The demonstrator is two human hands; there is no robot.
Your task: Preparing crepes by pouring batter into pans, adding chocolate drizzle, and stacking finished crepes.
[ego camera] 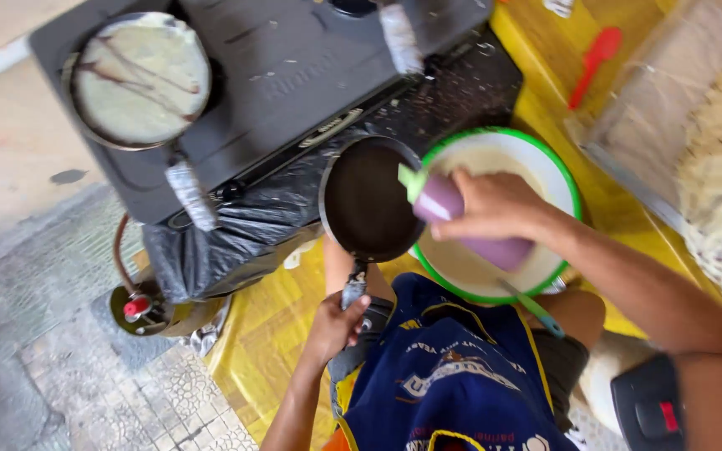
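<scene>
My left hand (335, 323) grips the handle of a small dark frying pan (368, 200), held level over the edge of the yellow table (269, 334). The pan looks empty. My right hand (495, 205) holds a purple squeeze bottle (470, 225) with a green cap, its tip pointing at the pan's right rim. Under that hand sits a white bowl with a green rim (567, 179), filled with pale batter. A second pan (139, 79) with a pale crepe streaked brown rests on the grey gas stove (294, 75).
A black plastic sheet (236, 238) lies under the stove. A gas cylinder with a red valve (137, 307) stands on the tiled floor at the left. A red spatula (593, 63) and a clear box of stacked crepes (695, 142) are at the right.
</scene>
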